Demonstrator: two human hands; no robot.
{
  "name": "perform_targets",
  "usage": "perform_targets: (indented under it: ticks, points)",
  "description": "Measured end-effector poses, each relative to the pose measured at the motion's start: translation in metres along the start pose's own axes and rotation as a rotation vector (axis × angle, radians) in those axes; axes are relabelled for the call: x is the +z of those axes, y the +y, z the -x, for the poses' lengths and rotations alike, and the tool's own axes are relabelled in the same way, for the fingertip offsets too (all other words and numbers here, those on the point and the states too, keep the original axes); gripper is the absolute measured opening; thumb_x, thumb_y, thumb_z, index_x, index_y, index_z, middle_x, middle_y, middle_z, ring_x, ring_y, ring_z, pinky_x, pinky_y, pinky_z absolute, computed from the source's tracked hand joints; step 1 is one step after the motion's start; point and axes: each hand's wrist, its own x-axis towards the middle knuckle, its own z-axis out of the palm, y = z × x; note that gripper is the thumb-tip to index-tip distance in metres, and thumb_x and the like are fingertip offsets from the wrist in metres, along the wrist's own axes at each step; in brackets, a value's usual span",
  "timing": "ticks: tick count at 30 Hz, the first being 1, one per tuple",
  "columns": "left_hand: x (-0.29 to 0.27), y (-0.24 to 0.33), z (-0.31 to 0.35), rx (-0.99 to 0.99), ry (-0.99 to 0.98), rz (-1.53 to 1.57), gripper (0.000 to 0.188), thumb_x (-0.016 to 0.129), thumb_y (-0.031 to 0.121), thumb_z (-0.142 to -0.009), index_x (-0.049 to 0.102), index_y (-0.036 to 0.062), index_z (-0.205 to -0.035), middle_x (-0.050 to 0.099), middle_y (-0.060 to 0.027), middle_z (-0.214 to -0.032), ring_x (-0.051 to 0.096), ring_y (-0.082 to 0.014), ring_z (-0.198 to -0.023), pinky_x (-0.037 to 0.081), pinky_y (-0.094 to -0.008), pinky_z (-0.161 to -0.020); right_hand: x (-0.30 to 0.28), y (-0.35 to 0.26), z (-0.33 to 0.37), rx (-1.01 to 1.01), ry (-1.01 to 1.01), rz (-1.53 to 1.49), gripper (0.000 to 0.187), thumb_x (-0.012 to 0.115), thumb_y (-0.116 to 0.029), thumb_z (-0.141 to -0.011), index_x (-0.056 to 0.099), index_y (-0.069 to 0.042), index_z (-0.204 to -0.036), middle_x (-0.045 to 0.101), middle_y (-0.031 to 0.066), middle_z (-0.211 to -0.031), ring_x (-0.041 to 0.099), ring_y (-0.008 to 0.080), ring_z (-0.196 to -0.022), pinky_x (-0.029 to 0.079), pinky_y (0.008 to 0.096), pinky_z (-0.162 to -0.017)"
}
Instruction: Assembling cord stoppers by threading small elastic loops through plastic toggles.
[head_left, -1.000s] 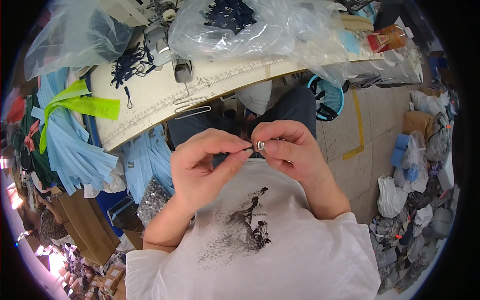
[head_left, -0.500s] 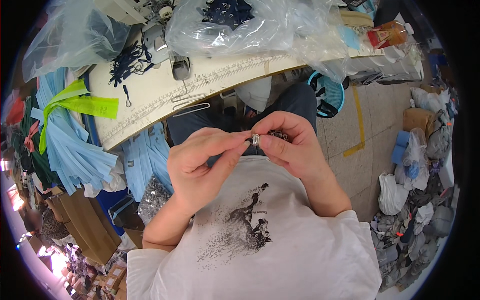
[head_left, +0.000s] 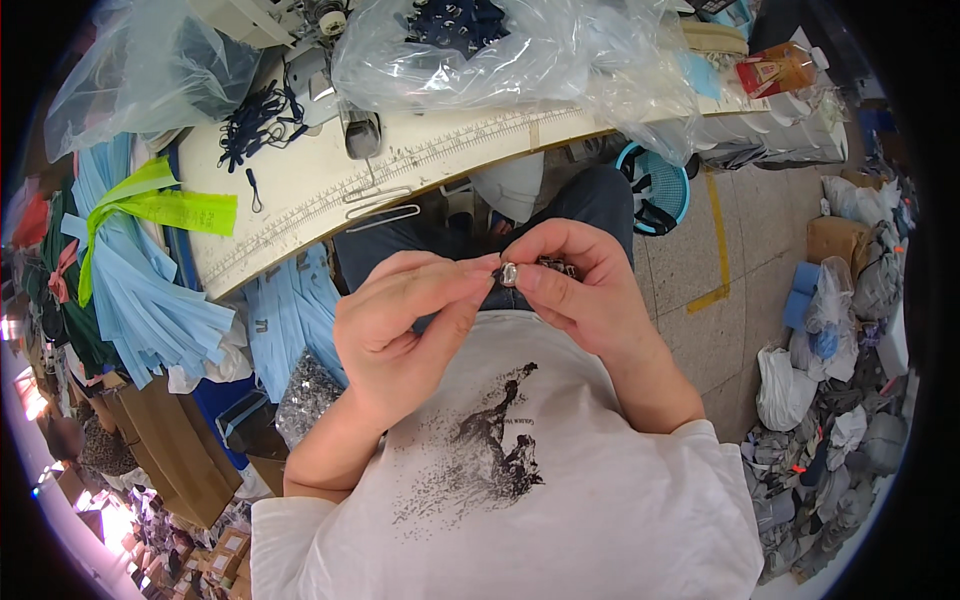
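— Silver metal slider [head_left: 509, 273] sits pinched between your right hand [head_left: 580, 290] fingertips, above your lap; your left hand [head_left: 400, 330] fingertips close on the dark tape beside it.
— Risk?
— Loosen either pinch and it could drop into your lap.

Landmark = table [head_left: 300, 195], running across the top of view, w/ its near edge toward the person. On table, far side: big plastic bag [head_left: 470, 50], centre-right; another bag [head_left: 130, 70] at left end. Sewing machine foot [head_left: 360, 125] sits on table just in front of the centre bag; cord bundle [head_left: 255, 115] lies left of it. Fabric stack [head_left: 130, 270] hangs off table's left edge. Basket [head_left: 665, 185] on floor below table's right part. Both hands meet in front of table, over the lap: left hand [head_left: 400, 335] left, right hand [head_left: 585, 290] right, a small metal piece [head_left: 509, 273] pinched between their fingers. Bags + bundles [head_left: 840, 380] on floor, far right of table.
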Motion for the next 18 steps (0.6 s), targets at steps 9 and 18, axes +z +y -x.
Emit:
perform_targets:
  ticks: [9, 18]
  points:
    - [-0.0003, 0.0010, 0.0006, -0.011, -0.023, 0.017, 0.019, 0.066, -0.013, -0.075, 0.067, -0.0028, -0.091, 0.071, -0.0142, -0.091, 0.061, -0.0197, -0.078, 0.048, -0.0274, -0.070, -0.0020, 0.0018, -0.0014, 0.009, -0.021, -0.056, 0.014, 0.064, -0.008, -0.089, 0.063, -0.003, -0.102, 0.057, -0.0040, -0.072, 0.038, -0.0003, -0.051, 0.026, 0.0172, -0.042]
    - [0.0024, -0.0027, 0.0028, -0.068, 0.044, 0.108, 0.022, 0.068, -0.011, -0.073, 0.069, 0.0002, -0.091, 0.072, -0.0096, -0.092, 0.062, -0.0167, -0.073, 0.048, -0.0256, -0.067, -0.0027, 0.0048, -0.0021, 0.022, -0.045, -0.130, 0.014, 0.063, -0.007, -0.089, 0.063, -0.003, -0.103, 0.059, -0.0029, -0.076, 0.038, -0.0001, -0.051, 0.025, 0.0171, -0.041]
